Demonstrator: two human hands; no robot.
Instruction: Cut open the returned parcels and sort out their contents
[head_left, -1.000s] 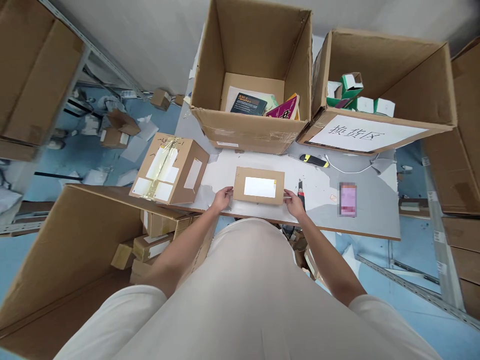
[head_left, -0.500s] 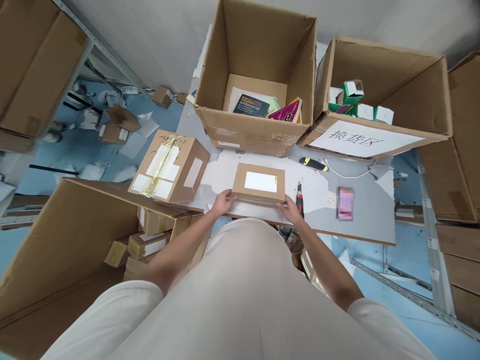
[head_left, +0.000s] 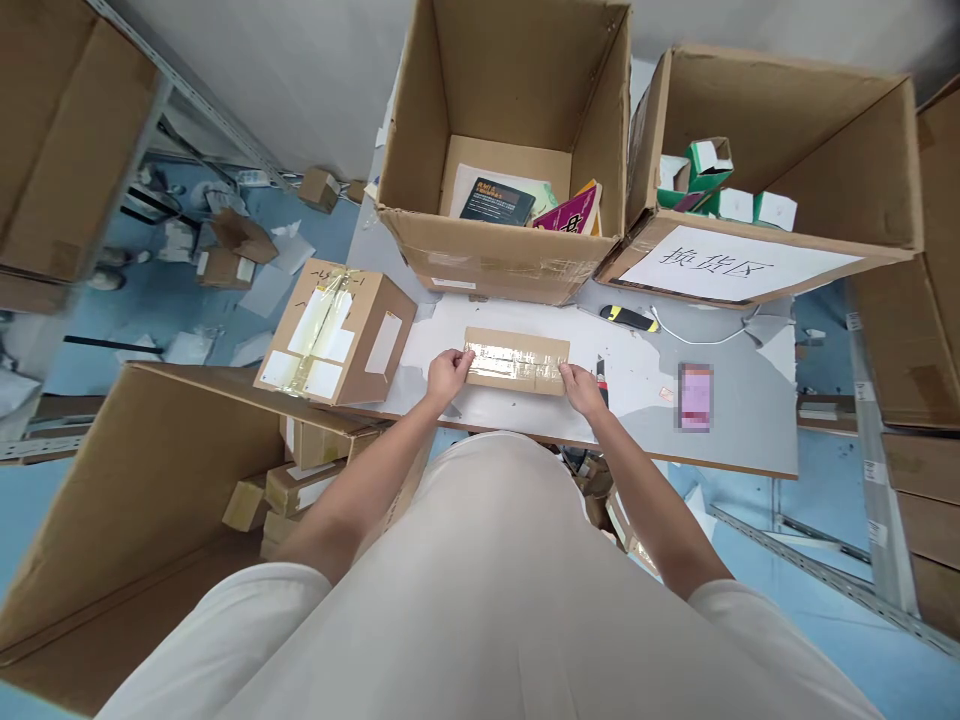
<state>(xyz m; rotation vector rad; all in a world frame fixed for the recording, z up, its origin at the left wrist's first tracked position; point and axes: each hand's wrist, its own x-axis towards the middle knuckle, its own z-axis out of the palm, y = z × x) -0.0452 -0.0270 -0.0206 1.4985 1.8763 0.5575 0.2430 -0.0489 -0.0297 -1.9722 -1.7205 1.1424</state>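
Note:
Between my hands is a small brown cardboard box, a side with shiny clear tape facing me. My left hand grips its left end, thumb on the near face. At the opposite end, my right hand pinches the box's right edge. Just beyond my right fingers lies a red and black utility knife, partly hidden by that hand. A yellow and black utility knife rests further back on the table.
A taped carton stands at left. Behind are a large open box with books and another holding small green-white boxes. A blurred pink item lies right. An open carton with parcels is at lower left.
The small box has been tipped, so its white label no longer shows and a taped side faces me. Both hands have shifted slightly up along its ends.

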